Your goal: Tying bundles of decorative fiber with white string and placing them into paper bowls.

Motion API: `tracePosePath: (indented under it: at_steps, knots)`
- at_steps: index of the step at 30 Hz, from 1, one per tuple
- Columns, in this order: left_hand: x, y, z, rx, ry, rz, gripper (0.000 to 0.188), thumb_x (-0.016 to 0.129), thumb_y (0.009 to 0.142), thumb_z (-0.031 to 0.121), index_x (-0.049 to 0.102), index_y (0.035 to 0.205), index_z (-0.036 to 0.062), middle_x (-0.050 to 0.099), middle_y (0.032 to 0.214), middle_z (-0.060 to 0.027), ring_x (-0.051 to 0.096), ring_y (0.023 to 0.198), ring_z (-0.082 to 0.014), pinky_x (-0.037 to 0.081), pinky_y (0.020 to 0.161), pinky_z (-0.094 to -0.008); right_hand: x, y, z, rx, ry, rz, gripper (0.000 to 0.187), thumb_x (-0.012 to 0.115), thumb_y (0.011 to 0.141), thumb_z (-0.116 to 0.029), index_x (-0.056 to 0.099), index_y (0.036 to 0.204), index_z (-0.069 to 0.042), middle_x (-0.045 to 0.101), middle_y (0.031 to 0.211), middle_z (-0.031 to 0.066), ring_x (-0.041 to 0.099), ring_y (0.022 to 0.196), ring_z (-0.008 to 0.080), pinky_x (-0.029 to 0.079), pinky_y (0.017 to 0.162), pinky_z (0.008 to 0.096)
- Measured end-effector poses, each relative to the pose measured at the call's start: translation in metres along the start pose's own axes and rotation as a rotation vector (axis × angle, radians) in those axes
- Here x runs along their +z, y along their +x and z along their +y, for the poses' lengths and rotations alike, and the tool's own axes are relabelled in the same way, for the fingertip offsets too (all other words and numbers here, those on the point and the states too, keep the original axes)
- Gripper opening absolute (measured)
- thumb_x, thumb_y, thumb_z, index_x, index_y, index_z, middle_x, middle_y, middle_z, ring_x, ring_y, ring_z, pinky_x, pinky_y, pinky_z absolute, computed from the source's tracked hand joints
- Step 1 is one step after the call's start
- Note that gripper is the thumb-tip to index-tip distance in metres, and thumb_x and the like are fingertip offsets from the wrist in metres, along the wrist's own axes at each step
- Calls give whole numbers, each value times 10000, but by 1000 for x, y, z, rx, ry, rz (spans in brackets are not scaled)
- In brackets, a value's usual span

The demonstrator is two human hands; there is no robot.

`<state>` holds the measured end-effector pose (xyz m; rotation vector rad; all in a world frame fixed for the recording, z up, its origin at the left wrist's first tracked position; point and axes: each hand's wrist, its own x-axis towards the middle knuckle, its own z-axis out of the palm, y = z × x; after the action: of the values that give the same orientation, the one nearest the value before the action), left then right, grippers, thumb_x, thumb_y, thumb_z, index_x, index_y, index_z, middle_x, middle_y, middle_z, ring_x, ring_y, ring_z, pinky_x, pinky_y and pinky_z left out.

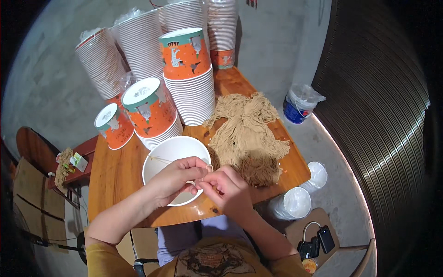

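Observation:
My left hand (175,179) and my right hand (226,188) meet above the near edge of the wooden table, fingertips almost touching. Both are closed in a pinch on a thin tan strand of yarn (159,159); part of it trails left from my left hand over a white paper bucket (152,154). The bucket stands open under my left hand, and its inside is partly hidden. Just beyond my right hand lies a heap of tan yarn bundles (244,131), with a darker brown bundle (259,171) at its near end.
Orange-and-green paper buckets (188,54) stand upside down in tall stacks across the table's (108,184) back. A blue pail (297,104) and wrapped white containers (295,204) stand on the floor at the right. A black phone (326,238) rests low at the right.

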<state>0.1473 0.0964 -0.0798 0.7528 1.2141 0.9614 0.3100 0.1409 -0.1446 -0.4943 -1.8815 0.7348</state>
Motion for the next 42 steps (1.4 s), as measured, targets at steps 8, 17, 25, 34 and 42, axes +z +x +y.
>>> tracePosePath:
  at_steps: [8,17,25,34,42]
  knots:
    - [-2,0,-3,73,35,16,113,580,927,84,577,1018,16,597,914,-31,569,767,-85,481,698,-223,-10,0,5,-224,-257,-32,97,676,840,-134,633,919,-97,549,799,27,583,645,174,488,558,304]
    - [3,2,-9,390,279,27,121,533,947,20,512,1065,12,570,905,-29,565,773,-95,487,719,-232,-15,7,10,479,546,-59,229,649,867,-80,581,1083,-48,532,685,-29,491,564,29,392,482,212]
    - [9,-5,-9,648,770,143,173,564,925,26,522,1091,9,497,974,-84,587,813,-147,503,699,-254,-5,9,19,110,72,62,120,692,803,-4,601,875,-32,561,608,-28,434,496,16,350,446,209]
    - [7,-5,-12,769,1016,202,134,624,865,27,564,983,6,484,974,-111,569,808,-231,491,677,-330,-5,4,16,106,-9,13,115,685,803,-24,591,866,-41,575,635,5,500,510,49,405,461,231]
    - [17,-9,-12,858,1184,348,86,608,880,50,559,937,9,528,872,-113,591,680,-262,474,597,-340,-7,3,12,-52,-171,15,179,695,766,-17,582,899,-58,614,737,63,610,573,173,492,514,292]
